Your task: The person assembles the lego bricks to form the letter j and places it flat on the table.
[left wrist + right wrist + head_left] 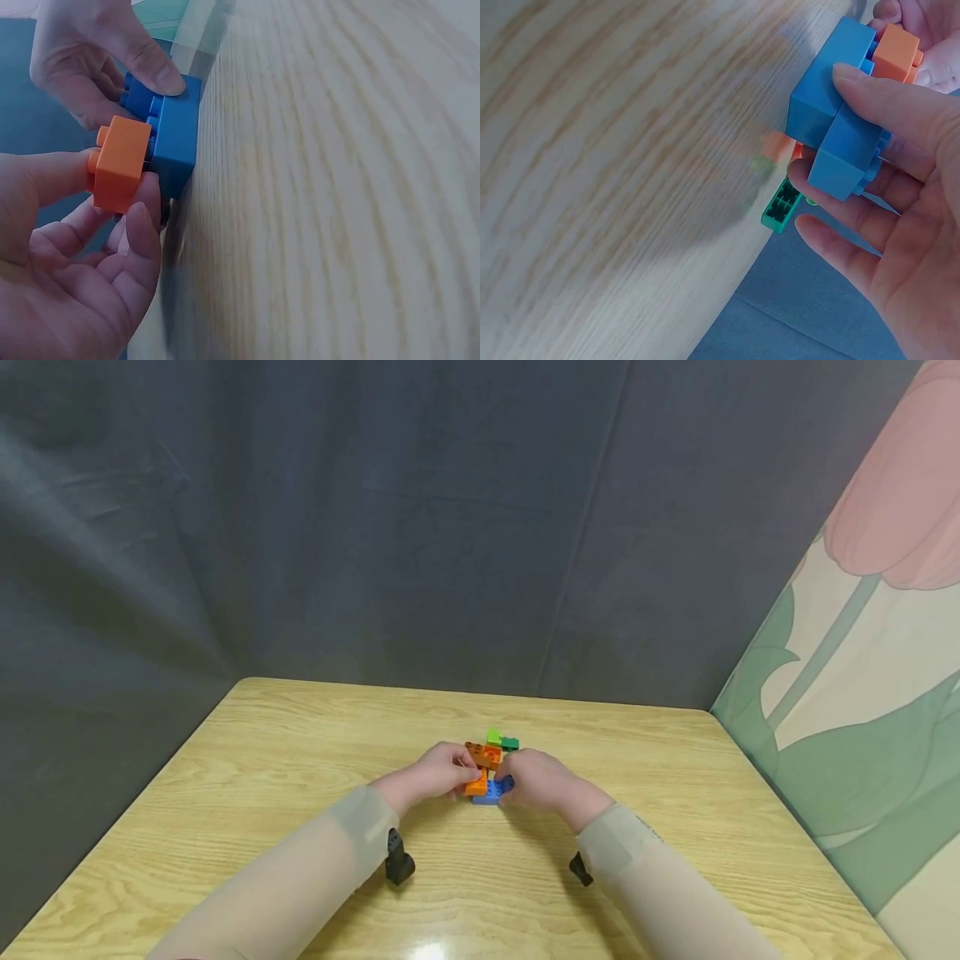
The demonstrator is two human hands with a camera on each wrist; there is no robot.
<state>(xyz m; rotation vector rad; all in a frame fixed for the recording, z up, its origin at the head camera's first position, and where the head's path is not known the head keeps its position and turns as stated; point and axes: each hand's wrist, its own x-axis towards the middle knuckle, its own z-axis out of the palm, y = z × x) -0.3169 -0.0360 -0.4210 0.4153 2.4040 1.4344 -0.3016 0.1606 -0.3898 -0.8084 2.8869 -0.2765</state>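
Observation:
Low over the middle of the table, my left hand (438, 768) pinches an orange brick (124, 166) between thumb and fingers. The orange brick sits against the studded side of a blue brick (178, 131), near one end. My right hand (536, 781) grips this blue brick and a second blue brick (847, 156), which lies beside it, offset. In the right wrist view the thumb presses across the smooth face of the blue bricks, with fingers curled round the studded side. The left fingers partly hide the orange brick's underside.
Just beyond the hands lie a brown-orange brick (474, 750), an orange brick (493, 760), a light green brick (493, 737) and a dark green brick (511, 744). The wooden table (300, 727) ends at a dark curtain (420, 568); a flower-patterned panel (847, 693) stands right.

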